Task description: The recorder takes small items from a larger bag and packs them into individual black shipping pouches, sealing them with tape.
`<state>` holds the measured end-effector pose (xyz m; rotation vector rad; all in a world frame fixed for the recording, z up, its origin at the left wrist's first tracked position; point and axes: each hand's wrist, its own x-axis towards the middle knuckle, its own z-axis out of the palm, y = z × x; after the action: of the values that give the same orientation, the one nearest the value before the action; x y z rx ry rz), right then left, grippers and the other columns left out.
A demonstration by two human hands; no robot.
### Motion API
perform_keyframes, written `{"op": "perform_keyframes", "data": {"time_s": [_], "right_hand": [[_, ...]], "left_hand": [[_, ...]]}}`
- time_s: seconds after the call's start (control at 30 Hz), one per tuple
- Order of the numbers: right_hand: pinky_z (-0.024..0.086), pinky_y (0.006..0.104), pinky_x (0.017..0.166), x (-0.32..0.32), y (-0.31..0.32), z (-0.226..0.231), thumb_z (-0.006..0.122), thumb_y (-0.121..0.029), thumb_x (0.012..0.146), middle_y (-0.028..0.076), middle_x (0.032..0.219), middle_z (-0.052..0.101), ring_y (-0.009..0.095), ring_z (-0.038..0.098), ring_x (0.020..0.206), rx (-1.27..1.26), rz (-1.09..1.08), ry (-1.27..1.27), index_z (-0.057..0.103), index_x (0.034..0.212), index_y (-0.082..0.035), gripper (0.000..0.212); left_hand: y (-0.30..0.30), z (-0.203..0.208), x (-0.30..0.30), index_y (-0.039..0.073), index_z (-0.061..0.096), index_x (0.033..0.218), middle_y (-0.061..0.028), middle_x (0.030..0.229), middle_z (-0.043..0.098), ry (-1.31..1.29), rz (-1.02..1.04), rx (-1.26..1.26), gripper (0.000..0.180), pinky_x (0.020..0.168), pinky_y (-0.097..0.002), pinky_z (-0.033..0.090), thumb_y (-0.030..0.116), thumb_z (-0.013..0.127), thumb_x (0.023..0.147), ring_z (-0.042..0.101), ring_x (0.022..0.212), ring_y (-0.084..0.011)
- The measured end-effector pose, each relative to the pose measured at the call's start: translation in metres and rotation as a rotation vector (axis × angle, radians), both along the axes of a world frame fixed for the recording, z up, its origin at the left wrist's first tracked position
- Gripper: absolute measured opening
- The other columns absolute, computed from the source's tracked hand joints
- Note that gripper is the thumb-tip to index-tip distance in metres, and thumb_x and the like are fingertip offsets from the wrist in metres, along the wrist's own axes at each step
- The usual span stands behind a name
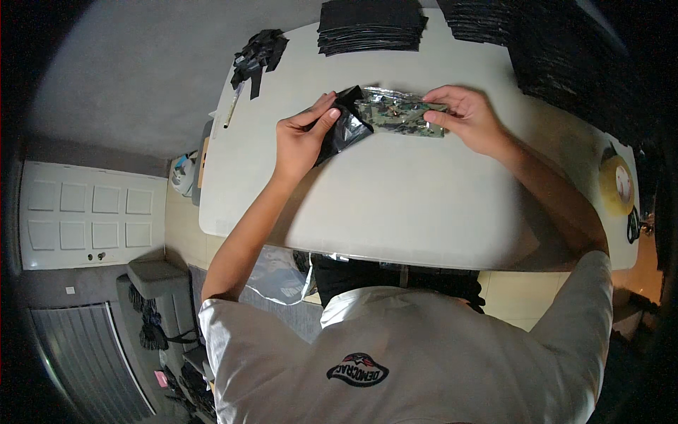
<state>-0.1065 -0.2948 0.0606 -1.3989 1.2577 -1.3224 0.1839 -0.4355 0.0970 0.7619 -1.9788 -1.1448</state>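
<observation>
Over the white table (424, 205), my left hand (308, 134) grips a black plastic mailing bag (347, 134) by its edge, thumb on top. My right hand (470, 120) pinches the right end of a flat camouflage-patterned packet (402, 116) in clear, shiny plastic wrap. The packet's left end meets the mouth of the black bag and seems to be partly inside it. What the packet holds beneath the wrap cannot be made out.
A stack of flat black bags (371, 27) lies at the far edge, with more black stacks (565, 56) at the far right. Crumpled black strips (261, 56) sit far left, near a pen (232, 109). A roll of yellowish tape (616, 185) and black-handled scissors (633, 225) rest at the right edge.
</observation>
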Motion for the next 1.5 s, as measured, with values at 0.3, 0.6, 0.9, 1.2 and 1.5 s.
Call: {"op": "perform_keyframes", "data": {"time_s": [0.3,0.6,0.9,1.2,1.5], "right_hand": [[0.055,0.0265,0.083,0.010,0.003,0.003,0.072,-0.004,0.096,0.008,0.112,0.071,0.010,0.066,0.097,0.030,0.018,-0.084,0.064,0.124,0.002,0.030],[0.051,0.0237,0.075,0.017,0.008,0.002,0.076,-0.007,0.093,0.001,0.100,0.073,0.005,0.063,0.087,-0.238,-0.104,0.144,0.072,0.114,-0.004,0.022],[0.048,0.0245,0.086,-0.001,0.001,-0.006,0.069,-0.004,0.096,0.004,0.107,0.069,0.009,0.062,0.092,-0.388,-0.197,-0.204,0.065,0.118,0.002,0.023],[0.049,0.0257,0.089,-0.004,0.001,0.001,0.061,-0.011,0.100,0.007,0.107,0.070,0.011,0.064,0.099,0.019,-0.004,-0.195,0.064,0.120,0.003,0.025],[0.049,0.0304,0.087,-0.011,-0.005,0.003,0.064,-0.019,0.100,0.005,0.108,0.072,0.013,0.065,0.100,0.178,-0.094,-0.512,0.068,0.118,-0.002,0.025]], "left_hand": [[0.017,0.005,-0.010,-0.002,0.075,0.117,-0.0201,0.127,0.070,-0.018,-0.030,-0.297,0.027,0.112,-0.0380,0.044,0.006,0.076,0.092,0.059,0.133,-0.0307],[0.011,0.010,-0.010,-0.002,0.073,0.122,-0.0194,0.127,0.071,-0.007,0.004,-0.032,0.029,0.110,-0.0333,0.045,0.014,0.074,0.097,0.062,0.127,-0.0247],[0.009,0.004,-0.006,-0.003,0.070,0.125,-0.0160,0.129,0.070,0.002,-0.012,0.023,0.032,0.110,-0.0317,0.044,0.016,0.072,0.099,0.062,0.126,-0.0203],[0.015,0.003,-0.008,-0.004,0.070,0.125,-0.0149,0.130,0.070,0.035,-0.026,0.122,0.032,0.110,-0.0319,0.044,0.015,0.071,0.099,0.062,0.124,-0.0191],[0.023,0.005,-0.004,-0.004,0.071,0.123,-0.0179,0.129,0.070,0.033,-0.070,-0.001,0.029,0.112,-0.0349,0.043,0.012,0.070,0.099,0.059,0.133,-0.0271]]}}
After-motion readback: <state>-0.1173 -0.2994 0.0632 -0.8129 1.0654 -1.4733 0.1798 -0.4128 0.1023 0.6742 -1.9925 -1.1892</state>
